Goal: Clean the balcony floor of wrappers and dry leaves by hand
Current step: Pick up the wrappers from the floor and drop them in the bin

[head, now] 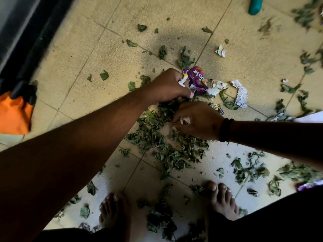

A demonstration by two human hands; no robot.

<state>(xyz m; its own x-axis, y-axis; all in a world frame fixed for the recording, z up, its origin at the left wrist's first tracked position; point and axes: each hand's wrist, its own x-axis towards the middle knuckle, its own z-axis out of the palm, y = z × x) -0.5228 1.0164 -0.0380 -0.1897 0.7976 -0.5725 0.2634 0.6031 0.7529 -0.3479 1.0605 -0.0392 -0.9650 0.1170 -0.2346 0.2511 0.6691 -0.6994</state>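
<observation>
My left hand (167, 86) grips a crumpled purple wrapper (197, 79) together with a bit of white paper, just above the tiled floor (108, 55). Right below it, my right hand (197, 121) reaches into a heap of dry green leaves (166, 145), its fingers curled round a small pale scrap and some leaves. More crumpled white wrappers (242, 94) lie to the right of the purple one, and another small one (221, 50) lies farther back. Loose leaves are scattered over most of the tiles.
My bare feet (113, 212) stand at the bottom among leaves. An orange bag (14, 114) sits at the left by a dark door frame (29, 37). A teal object (255, 5) lies at the top right. A purple wrapper edge (309, 186) shows at the right.
</observation>
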